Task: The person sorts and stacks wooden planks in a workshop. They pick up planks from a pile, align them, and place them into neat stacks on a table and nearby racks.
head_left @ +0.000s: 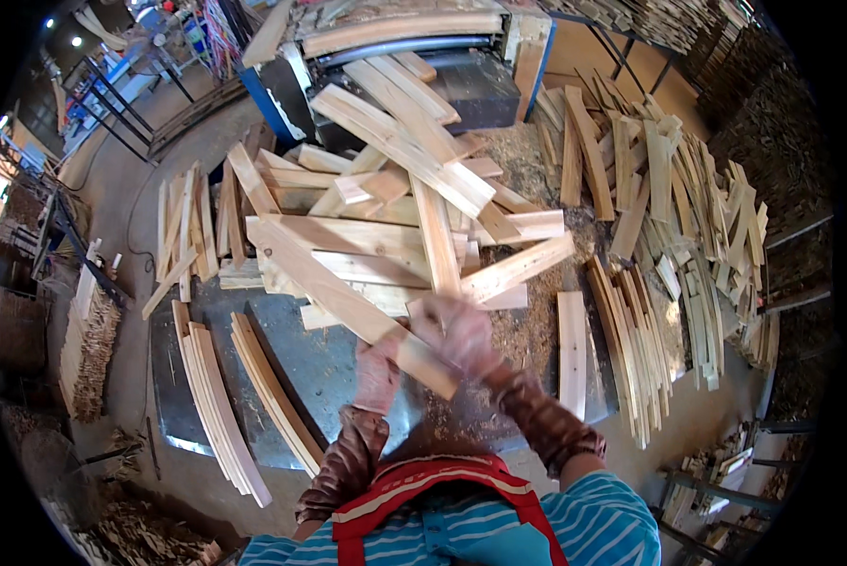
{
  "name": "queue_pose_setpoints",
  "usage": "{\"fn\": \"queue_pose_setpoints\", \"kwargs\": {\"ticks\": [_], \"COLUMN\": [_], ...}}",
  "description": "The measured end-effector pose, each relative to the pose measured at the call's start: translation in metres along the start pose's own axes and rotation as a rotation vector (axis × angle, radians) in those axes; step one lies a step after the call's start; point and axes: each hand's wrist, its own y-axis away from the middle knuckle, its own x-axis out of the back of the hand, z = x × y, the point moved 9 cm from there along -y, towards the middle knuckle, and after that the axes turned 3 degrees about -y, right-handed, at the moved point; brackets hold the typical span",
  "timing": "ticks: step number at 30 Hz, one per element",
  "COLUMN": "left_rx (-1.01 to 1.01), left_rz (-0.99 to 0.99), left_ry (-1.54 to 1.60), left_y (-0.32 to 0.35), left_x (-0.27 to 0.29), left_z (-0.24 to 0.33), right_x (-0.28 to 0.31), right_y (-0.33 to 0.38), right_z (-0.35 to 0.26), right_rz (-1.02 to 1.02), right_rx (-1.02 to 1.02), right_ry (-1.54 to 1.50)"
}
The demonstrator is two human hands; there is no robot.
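A long flat wooden board (338, 295) slants across in front of me, its near end close to my body. The fingers of my left hand (379, 370) are closed round its edge a little short of that end. Over the same part of the board, on its right side, is my right hand (454, 335). Motion blurs its fingers, so I cannot see whether they grip the wood. Just beyond it, another wooden strip (435, 236) points away toward a loose heap of boards (385, 241). Brown sleeve covers (355, 448) wrap both forearms.
The dark metal tabletop (201, 406) carries curved strip stacks (218, 401) at left and more strips (631, 349) at right. At the far side stands a machine with a roller (409, 50), boards lying on its bed. Sawdust (527, 368) covers the table's right part.
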Motion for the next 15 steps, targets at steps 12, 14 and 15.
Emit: {"fn": "queue_pose_setpoints", "kwargs": {"ticks": [12, 14, 15], "left_rx": [0.082, 0.124, 0.11], "left_rz": [-0.054, -0.072, -0.048], "left_ry": [-0.28, -0.314, -0.311], "left_y": [-0.03, -0.038, -0.035], "left_x": [0.013, 0.02, 0.018], "left_z": [0.036, 0.024, 0.022], "right_x": [0.068, 0.082, 0.086], "right_y": [-0.19, -0.159, -0.134], "right_z": [0.114, 0.09, 0.089], "right_rz": [-0.211, -0.139, -0.119], "right_rx": [-0.293, -0.285, -0.279], "right_ry": [0.343, 0.252, 0.174]}}
